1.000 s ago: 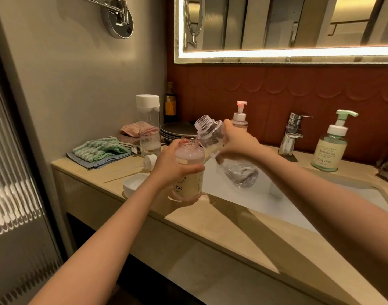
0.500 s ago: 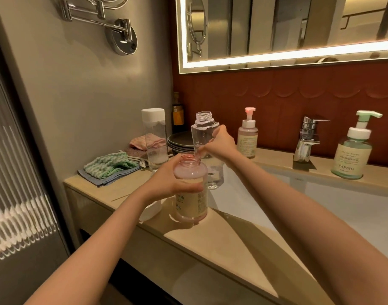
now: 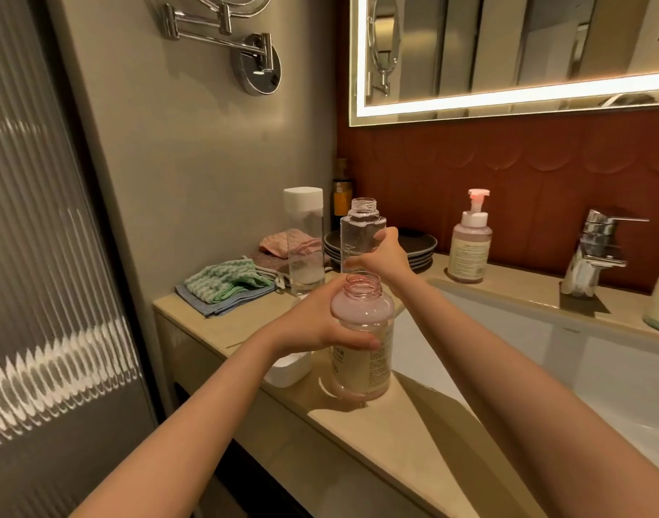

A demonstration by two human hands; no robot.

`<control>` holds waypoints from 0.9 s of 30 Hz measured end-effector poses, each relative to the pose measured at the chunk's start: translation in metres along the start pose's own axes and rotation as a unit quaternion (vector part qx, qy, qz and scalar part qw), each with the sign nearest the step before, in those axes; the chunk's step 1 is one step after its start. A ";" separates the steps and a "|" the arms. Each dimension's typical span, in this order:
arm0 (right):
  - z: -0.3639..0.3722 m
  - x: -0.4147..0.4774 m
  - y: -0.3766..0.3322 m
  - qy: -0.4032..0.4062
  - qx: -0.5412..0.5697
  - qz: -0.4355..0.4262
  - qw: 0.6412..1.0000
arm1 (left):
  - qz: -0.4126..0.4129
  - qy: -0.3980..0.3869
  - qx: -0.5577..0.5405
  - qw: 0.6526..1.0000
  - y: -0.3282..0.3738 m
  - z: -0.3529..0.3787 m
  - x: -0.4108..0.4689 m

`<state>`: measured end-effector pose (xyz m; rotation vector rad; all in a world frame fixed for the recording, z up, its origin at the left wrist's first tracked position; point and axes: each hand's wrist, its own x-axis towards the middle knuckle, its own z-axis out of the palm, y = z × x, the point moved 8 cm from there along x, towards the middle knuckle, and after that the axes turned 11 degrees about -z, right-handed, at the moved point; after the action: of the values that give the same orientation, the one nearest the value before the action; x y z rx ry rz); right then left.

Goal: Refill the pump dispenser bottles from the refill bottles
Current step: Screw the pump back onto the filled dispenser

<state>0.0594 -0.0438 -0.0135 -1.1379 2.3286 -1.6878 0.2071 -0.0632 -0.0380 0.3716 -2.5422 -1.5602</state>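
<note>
The pink bottle is stood on the counter, near the front edge and just beside the sink. Its pump is off and its open mouth is pointed up, so that soap can be poured in. It is gripped round the shoulder by the left hand, with the fingers curled across the front. It is likely held this way so that it is not tipped or pushed along while it is filled.

The clear bottle is held upright just behind it by the right hand, and the fingers are wrapped round its middle. Its cap is off too. It is likely held straight up so that nothing is spilled. Whether its bottom is set down on the counter cannot be told, because it is hidden behind the pink bottle and the hands.

Nothing is being poured at this moment. How full the pink bottle is cannot be seen well through its label.

A small white tub is seen below the left wrist, just beside the pink bottle. A tall capped bottle is stood further back, near some folded cloths. A pink pump bottle is placed by the wall, between the plates and the tap, well out of the way of both arms.
</note>
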 end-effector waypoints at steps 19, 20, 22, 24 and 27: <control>-0.031 -0.062 -0.027 -0.142 0.013 -0.011 0.990 | -0.017 -0.004 0.023 1.000 0.004 -0.003 -0.007; -0.029 -0.072 -0.031 -0.176 0.024 -0.010 0.984 | -0.019 0.001 0.032 0.999 0.004 -0.005 -0.008; -0.025 -0.092 -0.033 -0.247 0.044 0.001 0.968 | -0.027 0.013 0.047 0.998 0.006 -0.006 -0.011; -0.020 -0.111 -0.029 -0.300 0.069 0.019 0.951 | -0.034 0.028 0.063 0.997 0.009 -0.006 -0.017; -0.012 -0.128 -0.023 -0.312 0.045 0.013 0.949 | -0.037 0.037 0.086 0.995 0.016 -0.007 -0.022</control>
<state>0.1596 0.0370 -0.0356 -1.3608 1.8412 -1.1695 0.2280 -0.0562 -0.0204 0.5390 -2.6410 -1.3273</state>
